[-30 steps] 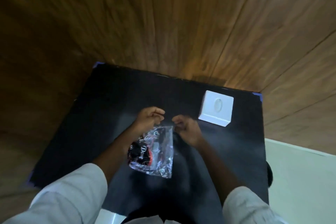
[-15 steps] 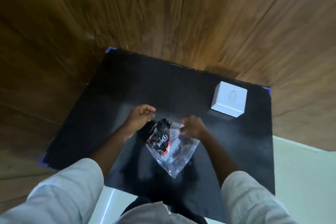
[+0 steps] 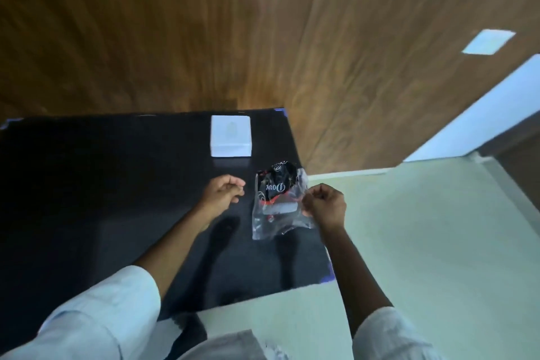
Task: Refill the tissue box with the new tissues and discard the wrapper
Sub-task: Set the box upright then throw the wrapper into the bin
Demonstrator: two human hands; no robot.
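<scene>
Looks like the discard step: right hand (image 3: 323, 206) is fisted, pinching the clear crinkled plastic wrapper with black-and-red print (image 3: 277, 202) by its right edge, lifted over the right edge of the black tabletop (image 3: 102, 184). Left hand (image 3: 223, 193) is loosely curled, holding nothing, just left of the wrapper. Next move needs a bin; none in view. The white square tissue box (image 3: 230, 136) sits beyond both hands near the far edge, and whether it's refilled can't be told.
</scene>
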